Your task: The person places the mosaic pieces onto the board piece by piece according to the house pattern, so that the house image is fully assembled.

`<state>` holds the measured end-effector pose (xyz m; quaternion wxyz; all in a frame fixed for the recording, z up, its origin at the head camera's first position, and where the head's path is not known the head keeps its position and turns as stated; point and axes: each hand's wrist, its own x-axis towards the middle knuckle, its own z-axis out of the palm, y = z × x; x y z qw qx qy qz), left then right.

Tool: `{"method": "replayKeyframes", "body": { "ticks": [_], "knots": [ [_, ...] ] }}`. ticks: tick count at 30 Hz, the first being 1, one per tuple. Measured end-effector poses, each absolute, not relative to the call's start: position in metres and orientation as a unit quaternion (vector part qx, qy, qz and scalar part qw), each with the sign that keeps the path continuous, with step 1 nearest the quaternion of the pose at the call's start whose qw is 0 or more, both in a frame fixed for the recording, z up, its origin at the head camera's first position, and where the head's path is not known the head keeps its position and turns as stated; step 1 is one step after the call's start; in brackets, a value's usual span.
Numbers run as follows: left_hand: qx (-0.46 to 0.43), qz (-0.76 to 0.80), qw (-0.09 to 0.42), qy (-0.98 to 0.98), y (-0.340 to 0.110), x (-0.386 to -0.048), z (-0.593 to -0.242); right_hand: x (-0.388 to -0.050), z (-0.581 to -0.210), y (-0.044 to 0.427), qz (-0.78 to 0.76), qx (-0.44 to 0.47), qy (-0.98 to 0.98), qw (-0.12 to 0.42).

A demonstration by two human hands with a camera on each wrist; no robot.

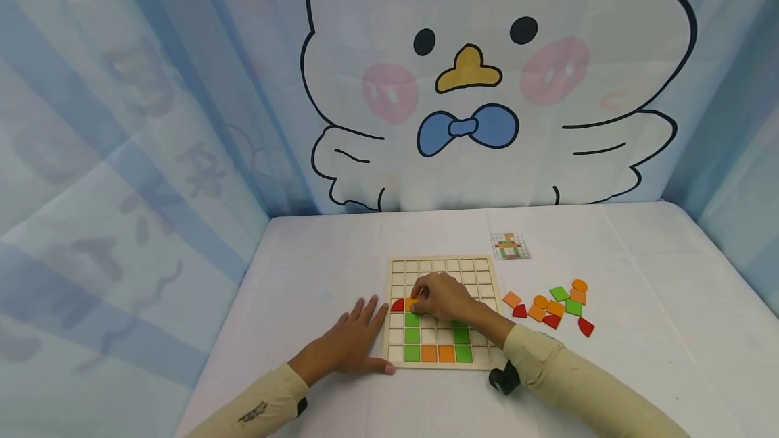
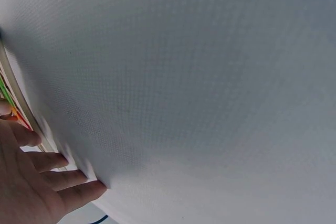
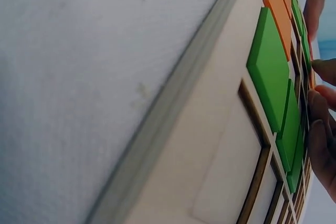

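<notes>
A wooden grid board [image 1: 438,266] lies on the table. My left hand [image 1: 353,343] rests with spread, straight fingers along its left edge; the left wrist view shows those fingers [image 2: 63,182] beside the rim. My right hand [image 1: 447,299] reaches over the board, its thumb and fingertips pinching an orange square tile [image 1: 410,303] in a cell just right of a red quarter-circle tile [image 1: 398,305]. Below are green square tiles [image 1: 412,336] in two columns, with two orange square tiles [image 1: 429,353] between them in the bottom row. The right hand partly covers the right green column.
Right of the board lie several loose orange, green and red tiles [image 1: 573,307], some round, some quarter-circles. A small pattern card [image 1: 510,246] lies behind the board's right corner. A black wrist device [image 1: 504,378] is at the right wrist. A printed curtain [image 1: 462,174] hangs behind the table.
</notes>
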<state>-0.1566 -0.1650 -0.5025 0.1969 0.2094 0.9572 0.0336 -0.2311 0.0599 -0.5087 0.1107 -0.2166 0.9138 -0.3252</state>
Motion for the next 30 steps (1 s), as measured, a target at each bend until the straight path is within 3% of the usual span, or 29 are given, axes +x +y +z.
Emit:
{"method": "replayKeyframes", "body": {
  "ticks": [15,30],
  "knots": [
    [0.212,0.037,0.194,0.957,-0.166,-0.156,-0.504,-0.230,-0.502,0.076,-0.347,-0.271,0.890,0.119],
    [0.207,0.039,0.194,0.958,-0.164,-0.155,-0.507,-0.241,-0.502,0.155,-0.440,-0.297,0.830,0.172]
  ]
}}
